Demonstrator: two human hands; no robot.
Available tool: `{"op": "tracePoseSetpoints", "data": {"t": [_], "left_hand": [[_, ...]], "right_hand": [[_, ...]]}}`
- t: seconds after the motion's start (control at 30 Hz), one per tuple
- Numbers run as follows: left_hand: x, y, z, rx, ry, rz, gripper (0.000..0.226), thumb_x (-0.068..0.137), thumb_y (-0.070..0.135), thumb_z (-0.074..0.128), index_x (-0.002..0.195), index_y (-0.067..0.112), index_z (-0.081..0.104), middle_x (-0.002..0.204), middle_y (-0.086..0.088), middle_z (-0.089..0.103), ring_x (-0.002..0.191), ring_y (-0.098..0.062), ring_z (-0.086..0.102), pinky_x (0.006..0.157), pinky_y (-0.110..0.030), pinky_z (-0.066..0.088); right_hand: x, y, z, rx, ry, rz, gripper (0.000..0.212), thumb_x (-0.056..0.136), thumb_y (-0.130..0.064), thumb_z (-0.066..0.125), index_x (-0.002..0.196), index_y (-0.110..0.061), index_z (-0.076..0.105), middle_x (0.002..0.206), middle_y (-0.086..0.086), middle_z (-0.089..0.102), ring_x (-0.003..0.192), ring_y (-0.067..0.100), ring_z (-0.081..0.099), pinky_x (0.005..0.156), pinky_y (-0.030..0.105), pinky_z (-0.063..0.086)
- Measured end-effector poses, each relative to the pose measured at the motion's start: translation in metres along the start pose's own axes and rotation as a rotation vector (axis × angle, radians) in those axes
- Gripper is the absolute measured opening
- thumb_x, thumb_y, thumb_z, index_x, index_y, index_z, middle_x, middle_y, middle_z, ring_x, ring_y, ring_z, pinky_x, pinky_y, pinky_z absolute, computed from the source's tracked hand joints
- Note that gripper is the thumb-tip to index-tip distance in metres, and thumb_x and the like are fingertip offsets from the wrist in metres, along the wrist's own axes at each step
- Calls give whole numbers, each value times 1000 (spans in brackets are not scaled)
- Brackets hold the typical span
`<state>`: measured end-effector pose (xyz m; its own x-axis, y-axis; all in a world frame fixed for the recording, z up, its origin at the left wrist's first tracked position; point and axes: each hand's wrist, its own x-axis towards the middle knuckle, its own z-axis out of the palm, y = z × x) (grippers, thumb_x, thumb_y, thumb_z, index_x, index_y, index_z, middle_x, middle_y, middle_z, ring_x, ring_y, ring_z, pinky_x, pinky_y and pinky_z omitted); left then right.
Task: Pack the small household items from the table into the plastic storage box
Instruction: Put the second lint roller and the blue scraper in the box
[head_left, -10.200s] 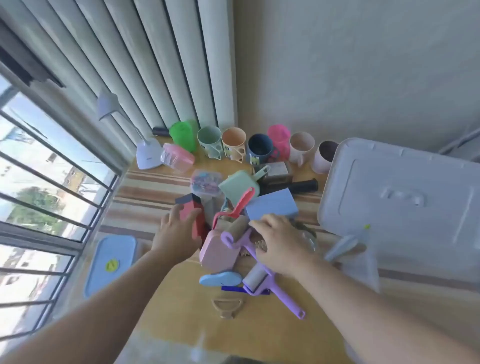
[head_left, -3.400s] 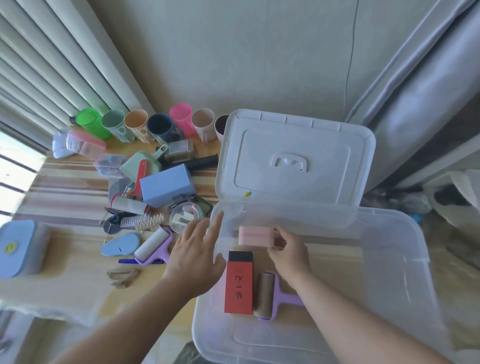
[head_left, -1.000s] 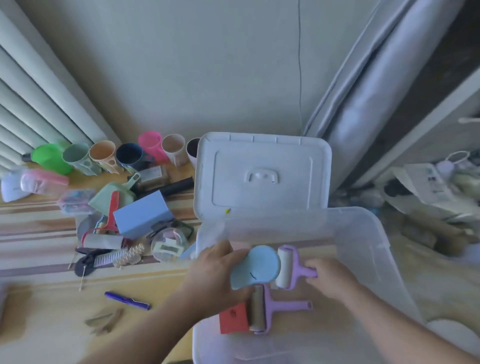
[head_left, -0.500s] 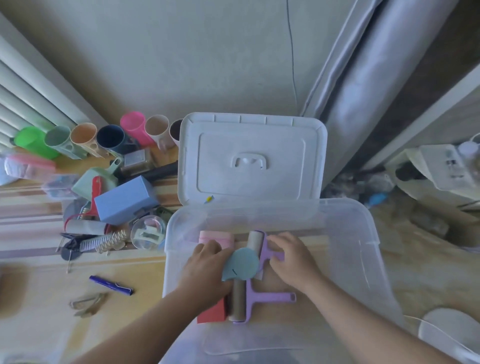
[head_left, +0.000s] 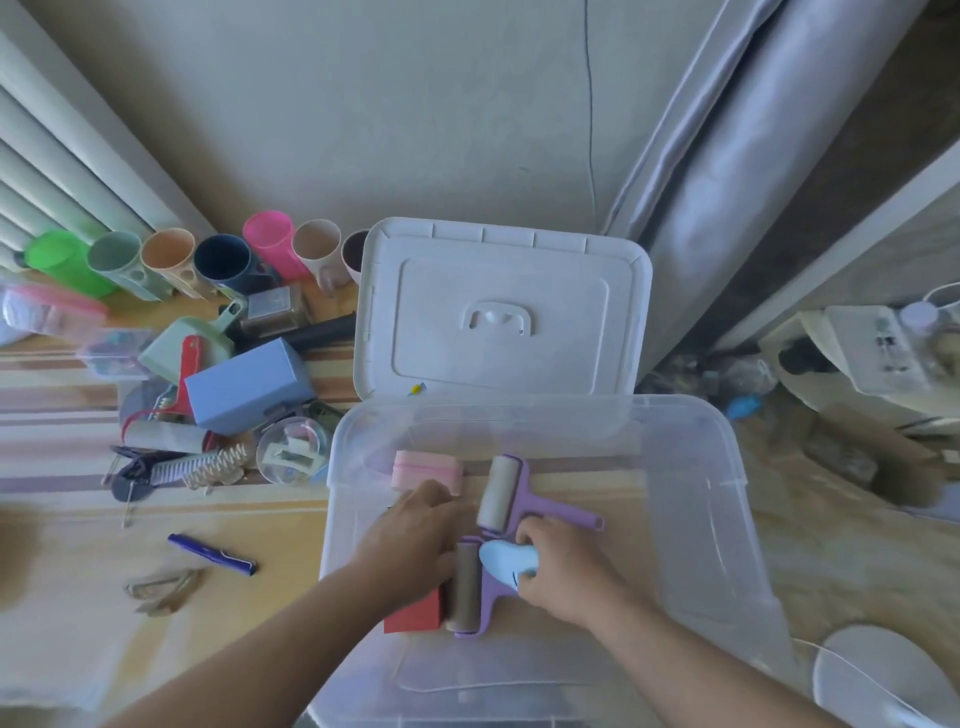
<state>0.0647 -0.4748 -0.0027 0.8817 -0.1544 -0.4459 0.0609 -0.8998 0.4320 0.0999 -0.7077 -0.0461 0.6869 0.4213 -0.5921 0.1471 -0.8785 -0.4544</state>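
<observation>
The clear plastic storage box (head_left: 724, 467) stands open in front of me, its white lid (head_left: 498, 312) leaning behind it. Inside lie a pink case (head_left: 428, 467), a red box (head_left: 413, 616), a purple lint roller with a brown roll (head_left: 464, 590) and a second purple lint roller with a white roll (head_left: 500, 491). My left hand (head_left: 415, 530) rests with relaxed fingers over the red box and beside the brown roll. My right hand (head_left: 563, 574) grips a light blue oval item (head_left: 505, 561) low in the box, above the brown roller's handle.
On the table to the left stand a row of cups (head_left: 223, 260), with a blue box (head_left: 247, 384), a green dustpan (head_left: 182, 353), a clear globe with a clip (head_left: 291, 452), combs (head_left: 182, 467), a blue pen (head_left: 210, 553) and a beige clip (head_left: 163, 590). Clutter lies on the floor at right.
The light blue item has passed from my left hand to my right hand. The white-roll lint roller now lies in the box, released. Both hands have dropped lower into the box.
</observation>
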Motion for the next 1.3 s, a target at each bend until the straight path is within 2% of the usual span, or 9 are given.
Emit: {"op": "tracePoseSetpoints", "data": {"t": [0.13, 0.23, 0.4, 0.6, 0.73, 0.83, 0.97, 1.1, 1.3], "left_hand": [[-15, -11, -10, -4, 63, -29, 47, 89, 36, 59, 136, 40, 59, 129, 8, 54, 119, -19, 54, 97, -33, 48], [-18, -5, -5, -2, 43, 11, 40, 91, 38, 57, 131, 40, 61, 132, 10, 56, 123, -17, 52, 98, -33, 47], [-12, -2, 13, -28, 4, 29, 44, 91, 36, 53, 134, 44, 59, 126, 9, 58, 121, -17, 53, 94, -34, 49], [9, 25, 11, -341, 7, 76, 82, 87, 56, 73, 156, 40, 33, 133, 21, 43, 115, -11, 59, 97, -25, 48], [17, 34, 1, -296, 19, 228, 51, 74, 65, 77, 116, 40, 65, 98, 16, 69, 83, -5, 63, 71, -23, 51], [20, 36, 3, -288, 84, 262, 55, 68, 73, 70, 111, 40, 66, 91, 13, 68, 80, -6, 60, 65, -21, 50], [22, 34, 21, -314, 60, 201, 61, 72, 61, 74, 128, 58, 50, 99, 14, 67, 82, -6, 64, 72, -28, 55], [24, 30, 31, -245, 16, 64, 82, 79, 43, 69, 152, 51, 33, 119, 13, 59, 98, -12, 61, 85, -32, 55], [10, 17, 36, -1, -95, 63, 49, 92, 38, 58, 140, 43, 54, 132, 13, 57, 117, -17, 55, 91, -31, 50]], "right_hand": [[5, 18, -1, 72, -117, 102, 43, 71, -46, 66, 110, -28, 64, 107, -8, 68, 99, 16, 66, 85, 29, 53], [5, 28, -11, 17, -113, 96, 18, 72, -28, 69, 82, -34, 55, 91, -12, 65, 90, 18, 66, 72, 29, 49], [-2, 40, -32, 30, 3, 109, 32, 67, -26, 68, 74, -24, 36, 77, -8, 50, 66, 19, 44, 57, 35, 35], [-19, 3, -47, 278, 169, -145, 42, 59, -44, 65, 68, -22, 30, 68, -7, 37, 61, 14, 30, 56, 33, 26], [-35, -6, -55, 264, 242, -300, 43, 61, -48, 67, 78, -17, 42, 82, -5, 46, 70, 7, 40, 60, 22, 32], [-44, 8, -56, 254, 223, -180, 47, 67, -44, 80, 102, -28, 53, 102, -11, 56, 89, 4, 53, 74, 21, 44], [-42, 27, -49, 75, 203, -126, 81, 69, -48, 86, 141, -30, 52, 133, -14, 57, 118, 8, 53, 97, 25, 45], [-22, 54, -47, -43, 397, 149, 64, 72, -49, 82, 128, -30, 56, 125, -7, 56, 115, 25, 53, 90, 40, 51], [27, 58, -36, -68, 308, 476, 70, 78, -68, 75, 127, -22, 56, 129, 0, 48, 114, 29, 59, 75, 36, 47]]}}
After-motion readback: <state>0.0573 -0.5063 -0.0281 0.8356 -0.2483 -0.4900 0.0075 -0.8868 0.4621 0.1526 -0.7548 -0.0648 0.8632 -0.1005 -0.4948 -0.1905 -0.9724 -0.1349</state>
